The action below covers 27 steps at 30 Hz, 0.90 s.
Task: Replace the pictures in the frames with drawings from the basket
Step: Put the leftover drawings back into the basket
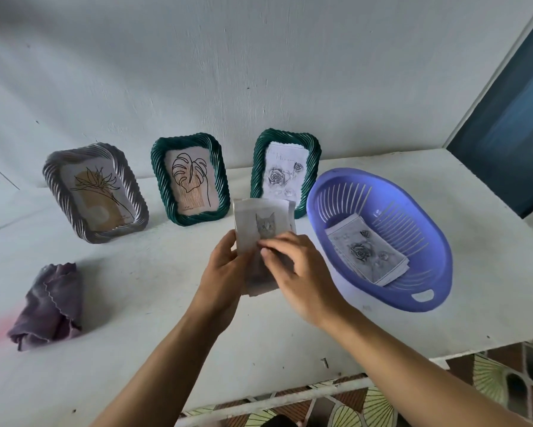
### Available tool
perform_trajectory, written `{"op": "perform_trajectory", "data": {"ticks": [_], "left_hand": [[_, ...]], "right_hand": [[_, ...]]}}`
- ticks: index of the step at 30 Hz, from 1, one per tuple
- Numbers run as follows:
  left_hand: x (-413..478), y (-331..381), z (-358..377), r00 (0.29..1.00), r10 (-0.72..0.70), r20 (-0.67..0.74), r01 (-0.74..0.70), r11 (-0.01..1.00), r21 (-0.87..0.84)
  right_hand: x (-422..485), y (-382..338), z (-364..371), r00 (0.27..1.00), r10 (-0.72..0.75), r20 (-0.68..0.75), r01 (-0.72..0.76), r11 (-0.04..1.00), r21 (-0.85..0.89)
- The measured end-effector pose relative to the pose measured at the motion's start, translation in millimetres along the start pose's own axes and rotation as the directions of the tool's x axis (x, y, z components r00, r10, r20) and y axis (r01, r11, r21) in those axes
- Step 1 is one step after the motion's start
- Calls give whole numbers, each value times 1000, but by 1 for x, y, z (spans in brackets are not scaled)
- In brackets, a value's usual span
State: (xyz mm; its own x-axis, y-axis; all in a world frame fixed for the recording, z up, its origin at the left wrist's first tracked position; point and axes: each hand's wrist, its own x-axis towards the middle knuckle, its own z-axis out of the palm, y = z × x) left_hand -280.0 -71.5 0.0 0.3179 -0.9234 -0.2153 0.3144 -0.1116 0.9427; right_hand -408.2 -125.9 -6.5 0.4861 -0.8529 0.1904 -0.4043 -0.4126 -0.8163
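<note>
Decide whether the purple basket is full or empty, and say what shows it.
Nearly empty. The purple basket holds only a thin stack of drawings, a rose sketch on top; bare slotted floor shows around it.

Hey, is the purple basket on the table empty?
No, a small stack of drawings with a rose picture on top lies inside the purple basket.

No legible txt; faint script atop rose drawing (285, 175) unreadable.
</note>
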Motion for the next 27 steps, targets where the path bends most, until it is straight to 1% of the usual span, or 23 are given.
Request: {"op": "perform_trajectory", "data": {"ticks": [2,4,6,8,10,11,13,15,19,22,25,27], "left_hand": [[2,-1,-1,999,4,-35,-3,1000,21],[3,0,-1,999,15,-41,-14,1000,8],[3,2,0,1000,23,-19,-24,999,-42],[2,4,0,999,40,2,-40,996,-74],[1,6,3,998,60,20,-58,995,-81],[0,7,5,997,68,27,-66,995,-76],[0,5,11,996,83,27,-81,996,-46],[2,1,19,996,94,7,-93,995,-32],[3,-12,44,982,179,-68,-178,984,20],[5,-16,57,973,199,-119,-195,980,45],[11,-13,59,969,220,-112,-207,971,117],[17,-9,59,971,230,-64,-217,962,164]], "right_hand": [[0,4,-1,999,-40,-29,38,997,-62],[0,8,-4,990,-73,-118,61,993,-101],[2,12,-10,980,-55,-189,43,997,-68],[7,10,-19,981,60,-185,-48,996,69],[12,5,-29,971,193,-141,-160,963,217],[14,4,-33,962,247,-116,-210,941,264],[18,5,-34,952,298,-64,-265,912,313],[20,5,-31,942,332,-48,-300,899,320],[18,6,-22,934,345,-89,-299,895,331],[21,10,-24,926,358,-118,-308,900,308],[23,14,-35,935,316,-159,-266,925,271],[25,17,-46,945,268,-187,-210,936,283]]}}
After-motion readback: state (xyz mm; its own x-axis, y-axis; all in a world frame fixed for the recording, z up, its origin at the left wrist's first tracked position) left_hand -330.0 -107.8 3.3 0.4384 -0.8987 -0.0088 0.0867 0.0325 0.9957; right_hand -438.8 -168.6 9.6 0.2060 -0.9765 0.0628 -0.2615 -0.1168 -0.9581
